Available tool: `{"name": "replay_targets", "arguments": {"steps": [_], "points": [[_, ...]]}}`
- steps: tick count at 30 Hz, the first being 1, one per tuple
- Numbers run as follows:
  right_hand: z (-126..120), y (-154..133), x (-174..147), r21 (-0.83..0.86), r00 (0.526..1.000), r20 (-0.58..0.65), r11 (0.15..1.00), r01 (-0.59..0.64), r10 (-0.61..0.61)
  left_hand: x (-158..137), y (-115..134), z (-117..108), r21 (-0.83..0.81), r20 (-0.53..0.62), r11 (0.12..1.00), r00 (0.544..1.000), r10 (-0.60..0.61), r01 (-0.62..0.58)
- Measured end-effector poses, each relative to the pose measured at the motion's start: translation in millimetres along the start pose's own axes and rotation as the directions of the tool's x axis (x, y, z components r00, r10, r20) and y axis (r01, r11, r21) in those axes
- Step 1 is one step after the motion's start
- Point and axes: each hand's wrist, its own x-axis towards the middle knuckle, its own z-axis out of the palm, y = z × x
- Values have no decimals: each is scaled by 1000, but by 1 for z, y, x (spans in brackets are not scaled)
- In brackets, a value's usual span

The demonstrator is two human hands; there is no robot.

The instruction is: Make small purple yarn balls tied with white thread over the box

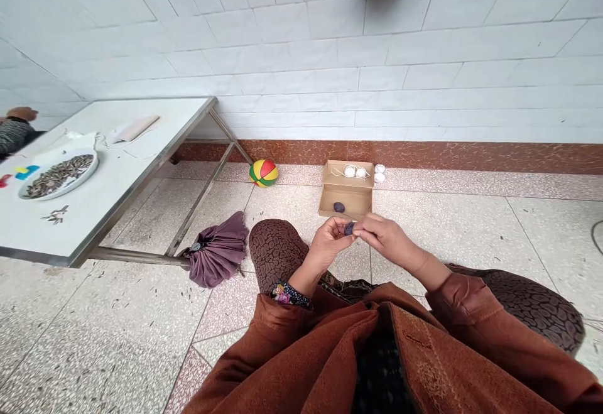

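Observation:
A small ball of dark purple-grey yarn [349, 228] is held up in front of my lap. The fingers of my left hand [328, 242] are curled around its left side. Against its right side, my right hand [387, 239] has thumb and fingers pinched together on the yarn. Just beyond my hands, an open cardboard box [325, 201] stands on the floor. Inside it lies a second dark yarn ball [338, 207], and a thin strand seems to run from there towards my fingers. White yarn balls [355, 171] rest on the box's raised lid.
More white balls [379, 173] sit beside the box, near the wall. A colourful ball [264, 173] lies left of it. At left, a metal-framed table [117, 109] carries a plate of seeds [97, 161]. A folded umbrella [219, 250] leans by its leg. Another person's hand [22, 113] shows far left.

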Motion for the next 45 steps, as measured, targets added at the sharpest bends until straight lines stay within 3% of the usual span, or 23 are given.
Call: {"name": "replay_targets", "arguments": {"steps": [5,8,11,14,18,22,24,26,30,32,35,40,43,45], "points": [[-5,29,23,99,975,-165,986,-133,148,19,24,4,-37,110,998,993,53,-49],[10,34,15,124,966,-150,973,-193,211,32,33,6,-120,118,992,991,60,-45],[24,27,4,73,982,-111,987,-142,150,50,31,7,-156,64,986,995,74,-63],[19,18,4,-20,995,-66,997,-77,75,70,22,3,-68,-16,988,990,137,-138],[-10,25,28,-80,989,-142,995,-53,41,85,15,-3,22,74,996,994,85,-87],[-22,55,52,-16,944,-273,981,-196,184,86,18,-4,53,284,998,958,25,-42],[-13,68,54,54,905,-303,954,-296,298,89,20,-3,14,301,998,952,51,-58],[2,73,48,108,887,-286,932,-345,362,96,23,-4,-43,245,995,965,95,-87],[25,57,34,139,938,-163,949,-284,304,123,27,-10,-109,124,983,979,163,-150],[22,46,36,125,963,-126,967,-221,236,136,25,-15,-97,119,985,981,151,-140],[5,39,54,85,970,-168,983,-165,177,144,18,-19,-75,157,990,979,132,-121],[-16,70,80,36,920,-316,972,-234,233,136,4,-18,-91,336,996,941,42,-12],[-2,91,71,60,876,-347,940,-336,335,133,0,-16,-148,332,989,943,37,13],[16,94,56,72,872,-320,927,-368,371,134,-1,-15,-191,273,981,961,48,5]]}}
